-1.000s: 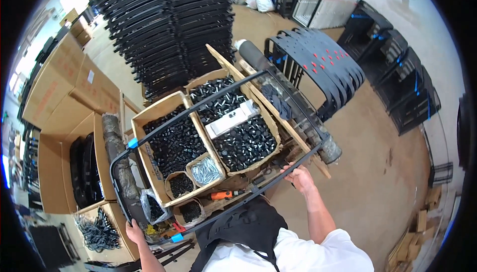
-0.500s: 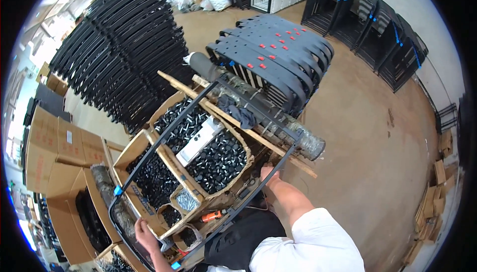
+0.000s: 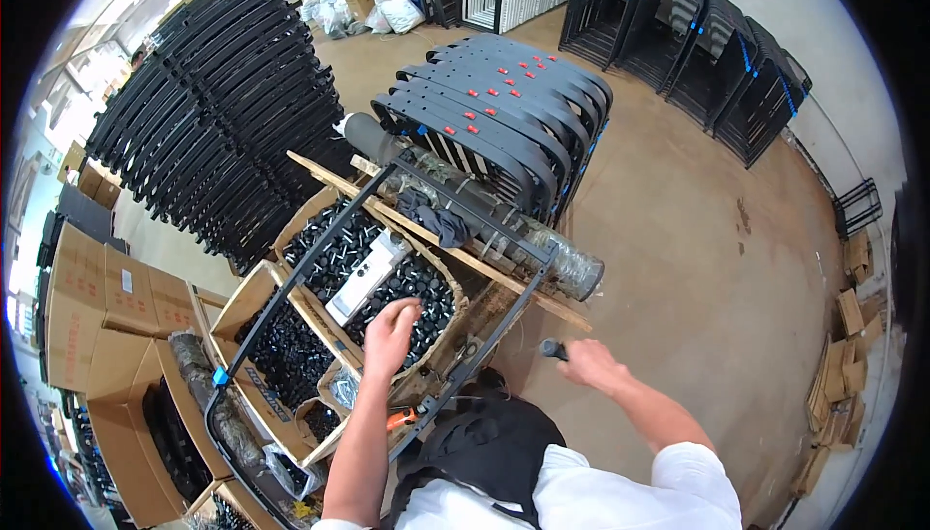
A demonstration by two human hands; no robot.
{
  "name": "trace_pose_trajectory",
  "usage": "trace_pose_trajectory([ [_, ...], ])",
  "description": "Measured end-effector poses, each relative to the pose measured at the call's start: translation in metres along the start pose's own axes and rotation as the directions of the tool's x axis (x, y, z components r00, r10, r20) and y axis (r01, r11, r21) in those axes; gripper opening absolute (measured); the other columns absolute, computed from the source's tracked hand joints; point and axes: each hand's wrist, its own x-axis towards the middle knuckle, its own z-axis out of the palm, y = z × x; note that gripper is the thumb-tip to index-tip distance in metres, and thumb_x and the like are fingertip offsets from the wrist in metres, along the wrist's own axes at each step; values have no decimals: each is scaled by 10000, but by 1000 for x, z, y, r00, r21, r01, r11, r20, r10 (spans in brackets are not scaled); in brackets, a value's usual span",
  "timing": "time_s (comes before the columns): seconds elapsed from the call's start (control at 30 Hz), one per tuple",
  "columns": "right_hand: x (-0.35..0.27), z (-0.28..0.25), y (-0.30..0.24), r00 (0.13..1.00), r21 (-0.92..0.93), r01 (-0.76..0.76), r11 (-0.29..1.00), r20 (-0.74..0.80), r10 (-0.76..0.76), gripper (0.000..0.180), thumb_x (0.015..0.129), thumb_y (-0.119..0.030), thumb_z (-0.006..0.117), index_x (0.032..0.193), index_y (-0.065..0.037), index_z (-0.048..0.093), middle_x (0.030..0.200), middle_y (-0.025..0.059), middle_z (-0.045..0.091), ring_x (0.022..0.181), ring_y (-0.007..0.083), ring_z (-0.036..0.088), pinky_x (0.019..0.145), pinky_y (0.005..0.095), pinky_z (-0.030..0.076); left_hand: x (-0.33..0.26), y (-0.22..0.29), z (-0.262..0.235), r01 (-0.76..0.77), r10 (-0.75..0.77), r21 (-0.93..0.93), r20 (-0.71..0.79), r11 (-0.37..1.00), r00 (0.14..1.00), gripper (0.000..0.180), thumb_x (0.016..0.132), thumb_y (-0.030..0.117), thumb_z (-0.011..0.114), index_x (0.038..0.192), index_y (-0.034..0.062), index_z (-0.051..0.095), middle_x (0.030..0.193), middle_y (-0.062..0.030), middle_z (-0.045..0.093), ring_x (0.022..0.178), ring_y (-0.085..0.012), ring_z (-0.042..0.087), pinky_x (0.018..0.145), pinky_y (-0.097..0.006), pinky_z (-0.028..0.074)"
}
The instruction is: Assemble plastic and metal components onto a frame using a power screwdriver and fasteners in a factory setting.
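My left hand [image 3: 389, 336] is over a cardboard box of black round-headed screw feet [image 3: 426, 312], its fingertips pressed together. What they pinch, if anything, is hidden. My right hand [image 3: 593, 365] is closed around a short dark cylindrical tool [image 3: 553, 349], held to the right of the black metal frame [image 3: 308, 266]. That frame of bent tube, with blue tape at its corner, lies across the work stand above the boxes. A white carton [image 3: 368, 278] rests among the screw feet.
A wooden strip [image 3: 465, 257] and a plastic-wrapped roll [image 3: 572, 273] run along the stand's far side. Behind are stacked grey frames [image 3: 494, 109] with red pieces and a tall black stack [image 3: 223, 113]. An orange-handled tool [image 3: 400, 420] and an open carton [image 3: 121, 414] are nearer me.
My left hand has moved from the frame's near left corner up and right over the screw feet. My right hand has moved right, away from the frame's bar, and the dark tool now shows in it.
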Motion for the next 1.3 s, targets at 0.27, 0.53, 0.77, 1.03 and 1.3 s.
trace_pose_trajectory([
  [0.27,-43,-154,-55,984,130,11,991,-179,13,352,902,-323,635,1012,1,714,884,285,723,888,480,707,840,555,562,71,111,131,-208,291,-237,399,949,869,448,1093,344,558,1323,-24,669,1294,-141,716,1223,-217,659,1084,-357,486],
  [0.53,23,-185,-65,984,75,9,997,-178,5,395,924,-314,599,1133,11,683,963,263,751,942,453,721,886,540,562,86,142,188,86,236,-472,580,877,780,461,1096,454,542,1306,66,676,1199,-50,687,1167,-162,582,1065,-344,427],
  [0.77,28,-193,-66,995,56,28,998,-100,-22,490,927,-294,590,1280,45,612,995,279,743,975,449,719,896,543,560,100,125,206,160,214,-574,529,803,821,321,1048,356,655,1175,61,675,1103,-12,672,1045,-113,588,946,-304,472],
  [1.03,38,-176,-55,992,50,-30,998,-121,36,599,945,-321,629,1422,16,498,1070,263,740,999,449,709,906,537,554,94,123,205,171,207,-564,543,808,814,292,1052,318,660,1174,52,666,1058,-6,661,991,-94,585,885,-287,492],
  [1.3,45,-160,-45,982,43,-28,999,-185,36,620,932,-327,637,1435,-4,472,987,235,748,921,412,728,842,526,563,93,113,209,146,201,-532,539,834,818,305,1050,324,666,1200,59,671,1052,6,654,958,-82,568,829,-283,494],
])
